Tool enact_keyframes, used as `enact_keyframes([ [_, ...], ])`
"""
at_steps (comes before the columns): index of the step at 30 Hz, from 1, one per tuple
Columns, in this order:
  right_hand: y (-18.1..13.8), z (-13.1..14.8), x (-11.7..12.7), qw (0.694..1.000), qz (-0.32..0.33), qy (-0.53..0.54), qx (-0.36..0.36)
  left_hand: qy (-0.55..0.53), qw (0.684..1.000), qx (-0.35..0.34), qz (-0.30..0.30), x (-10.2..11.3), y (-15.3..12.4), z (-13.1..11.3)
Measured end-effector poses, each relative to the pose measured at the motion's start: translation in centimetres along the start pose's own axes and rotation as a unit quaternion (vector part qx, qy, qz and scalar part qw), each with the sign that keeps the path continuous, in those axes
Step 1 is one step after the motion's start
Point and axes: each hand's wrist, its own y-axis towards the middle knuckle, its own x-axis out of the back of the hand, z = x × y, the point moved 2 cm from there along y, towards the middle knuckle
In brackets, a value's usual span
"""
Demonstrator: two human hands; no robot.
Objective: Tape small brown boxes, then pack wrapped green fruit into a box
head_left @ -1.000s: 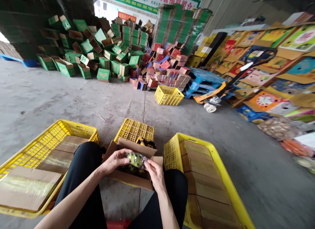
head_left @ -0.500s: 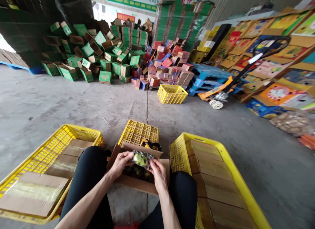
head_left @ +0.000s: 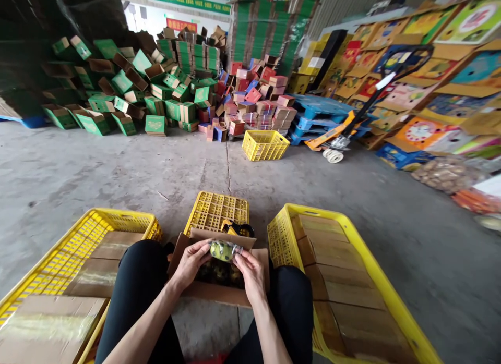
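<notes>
Between both hands is a green-yellow fruit in clear plastic with dark spots [head_left: 224, 251]; its exact kind is unclear. My left hand [head_left: 191, 261] pinches one end of the wrap, and my right hand [head_left: 249, 270] pinches the other. Directly below, an open cardboard box [head_left: 219, 292] sits between my knees with its flaps raised. Several dark, wrapped-looking round items [head_left: 217, 273] lie inside it, partly hidden by my hands. Just behind the box, a yellow and black tape dispenser [head_left: 236, 228] rests by an upturned yellow crate [head_left: 216, 210].
Yellow crates with closed cardboard boxes stand on my left [head_left: 129, 218] and right [head_left: 284, 239]. Another yellow crate [head_left: 266, 145] is farther out on the concrete floor. Beyond are heaped green boxes [head_left: 156, 124], blue pallets [head_left: 321, 111], an orange pallet jack [head_left: 340, 129] and stacked colourful cartons [head_left: 426, 132].
My view has turned slightly to the right, so the background sits farther left. Both hands still hold the wrapped fruit, which now shows less crumpled plastic around it.
</notes>
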Motion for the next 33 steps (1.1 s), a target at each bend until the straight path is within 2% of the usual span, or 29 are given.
enact_keyframes([
  [6,0.1,0.2,0.4,1.0,-0.004,-0.006,0.002,0.008,1.0,0.019,-0.007,0.3,-0.1,0.4],
  [11,-0.1,0.7,0.4,1.0,-0.019,0.001,-0.018,0.041,0.999,0.022,0.013,0.5,-0.1,0.5],
  [19,-0.9,1.4,0.4,0.999,-0.034,-0.028,0.01,0.018,0.998,0.037,0.043,-0.2,-0.3,0.6],
  [22,-0.7,1.1,0.4,0.999,-0.029,-0.028,0.001,0.022,0.998,0.025,0.052,-0.4,-0.7,0.1],
  [27,-0.3,0.7,0.4,0.999,-0.031,-0.015,0.007,0.094,0.992,-0.008,0.084,-0.3,-1.0,-0.6],
  [33,-0.5,1.1,0.4,0.999,0.001,-0.036,0.014,0.109,0.992,-0.032,0.061,-0.2,-0.7,-0.4],
])
